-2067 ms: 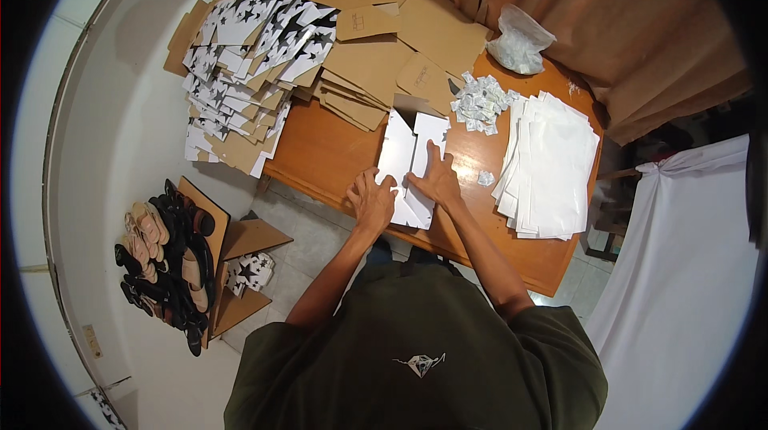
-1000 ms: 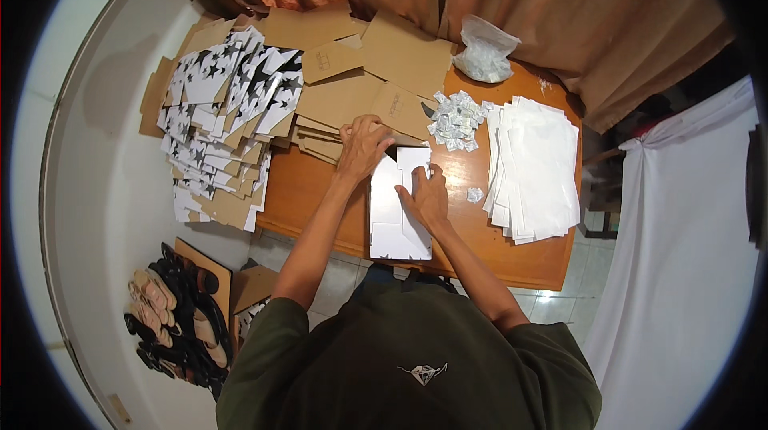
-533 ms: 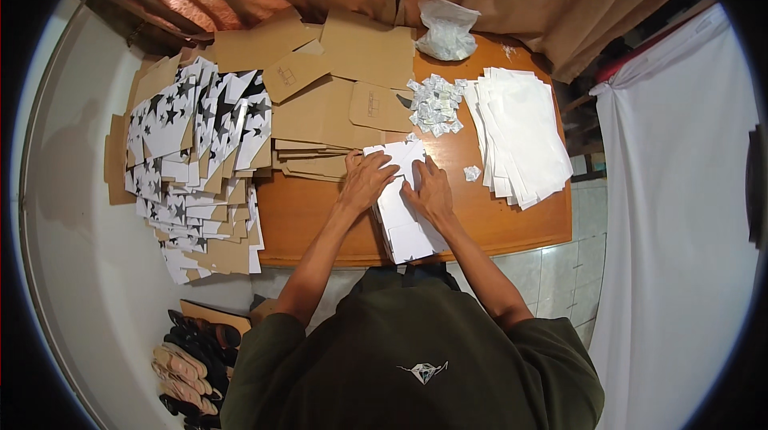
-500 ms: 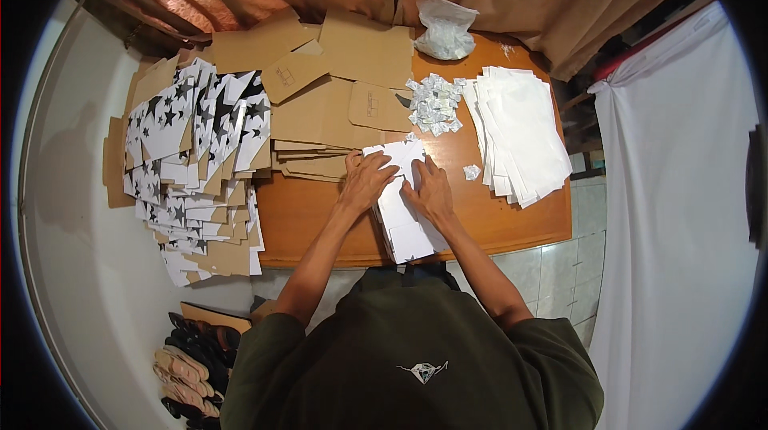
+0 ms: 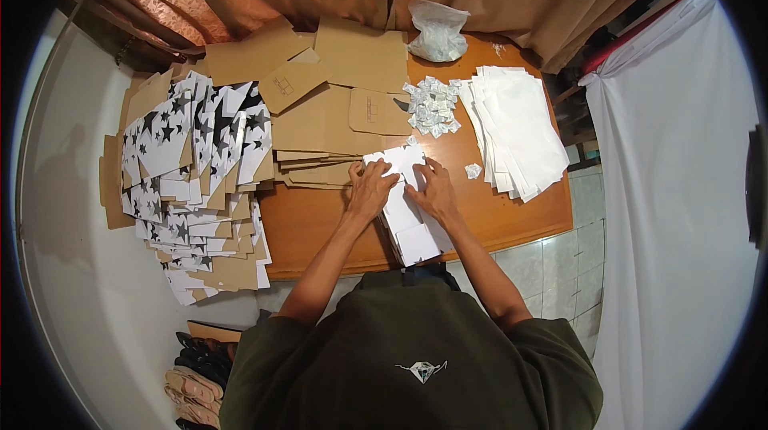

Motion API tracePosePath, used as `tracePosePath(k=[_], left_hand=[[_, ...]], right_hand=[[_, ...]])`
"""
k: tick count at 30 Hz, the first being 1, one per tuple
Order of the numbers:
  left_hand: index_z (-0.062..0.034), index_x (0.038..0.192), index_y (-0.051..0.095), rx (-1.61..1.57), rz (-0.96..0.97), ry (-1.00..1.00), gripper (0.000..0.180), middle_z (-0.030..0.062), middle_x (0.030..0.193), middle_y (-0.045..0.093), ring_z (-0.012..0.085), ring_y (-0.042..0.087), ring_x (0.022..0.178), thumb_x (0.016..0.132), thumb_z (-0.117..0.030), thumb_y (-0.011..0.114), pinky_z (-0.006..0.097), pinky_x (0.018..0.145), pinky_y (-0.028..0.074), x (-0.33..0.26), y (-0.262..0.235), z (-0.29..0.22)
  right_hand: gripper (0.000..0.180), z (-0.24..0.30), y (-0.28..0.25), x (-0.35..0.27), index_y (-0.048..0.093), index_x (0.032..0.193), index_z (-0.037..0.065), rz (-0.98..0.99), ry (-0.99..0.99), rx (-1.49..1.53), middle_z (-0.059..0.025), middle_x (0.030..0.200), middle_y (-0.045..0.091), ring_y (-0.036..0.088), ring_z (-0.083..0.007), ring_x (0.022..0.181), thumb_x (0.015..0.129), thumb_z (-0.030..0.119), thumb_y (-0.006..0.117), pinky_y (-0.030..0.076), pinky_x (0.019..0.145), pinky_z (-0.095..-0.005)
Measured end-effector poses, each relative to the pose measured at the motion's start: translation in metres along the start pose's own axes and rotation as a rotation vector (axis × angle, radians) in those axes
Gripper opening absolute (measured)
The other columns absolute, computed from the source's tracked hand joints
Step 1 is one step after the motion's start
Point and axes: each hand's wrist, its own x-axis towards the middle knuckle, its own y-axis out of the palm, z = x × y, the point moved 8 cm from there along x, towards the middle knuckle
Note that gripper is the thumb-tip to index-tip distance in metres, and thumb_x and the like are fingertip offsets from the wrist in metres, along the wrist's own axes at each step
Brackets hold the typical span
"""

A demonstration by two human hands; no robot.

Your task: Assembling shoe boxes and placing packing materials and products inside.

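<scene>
A long white cardboard box (image 5: 416,240) with a few dark star marks lies at the table's front edge, slightly slanted, with a white paper flap or sheet along its top. My left hand (image 5: 370,192) holds its left side, fingers bent over the upper face. On the other side my right hand (image 5: 437,192) grips the right edge, with the thumb on top and fingers curled near the far end. Just past the box's far end is a heap of small clear-and-white packets (image 5: 433,105). What lies under my palms is hidden.
Star-printed white cardboard pieces (image 5: 164,130) are stacked at the left. Brown flat cardboard (image 5: 312,122) covers the back left. White paper sheets (image 5: 512,130) lie at the right. A translucent plastic bag (image 5: 438,34) stands at the back; one packet (image 5: 474,171) lies apart. Shoes (image 5: 196,386) are below left.
My hands keep about the same places on the white box, with the fingers shifted slightly. The whole view has tilted a little.
</scene>
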Motion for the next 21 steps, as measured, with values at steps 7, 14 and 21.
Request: tracePosePath(k=[7, 14, 21], left_hand=[[-0.0164, 0.108, 0.078, -0.016, -0.114, -0.042, 0.02, 0.0073, 0.124, 0.068, 0.0239, 0.052, 0.129, 0.089, -0.018, 0.071, 0.055, 0.106, 0.026, -0.007, 0.007, 0.004], [-0.0137, 0.13, 0.062, -0.118, -0.221, -0.268, 0.048, 0.0114, 0.129, 0.058, 0.0293, 0.049, 0.128, 0.085, -0.025, 0.076, 0.054, 0.106, 0.027, -0.019, -0.011, 0.003], [-0.0127, 0.148, 0.042, -0.195, -0.023, -0.818, 0.089, 0.0154, 0.126, 0.051, 0.0337, 0.051, 0.119, 0.076, -0.045, 0.083, 0.054, 0.096, 0.034, -0.033, -0.002, 0.029]], right_hand=[[0.05, -0.006, 0.016, 0.003, 0.066, 0.127, 0.009, 0.058, -0.001, -0.05, -0.026, 0.14, 0.044, 0.047, -0.0415, 0.126, 0.08, 0.024, 0.077, 0.044, 0.105, -0.047], [0.083, -0.03, 0.006, 0.0, 0.042, 0.145, 0.002, 0.03, 0.075, 0.342, -0.0273, 0.139, 0.043, 0.05, -0.0443, 0.124, 0.08, 0.036, 0.081, 0.044, 0.104, -0.0463], [0.093, -0.058, 0.015, -0.011, 0.053, 0.13, -0.009, 0.182, 0.37, 0.391, -0.0273, 0.114, 0.067, 0.067, -0.0399, 0.104, 0.073, 0.06, 0.081, 0.052, 0.092, -0.0435]])
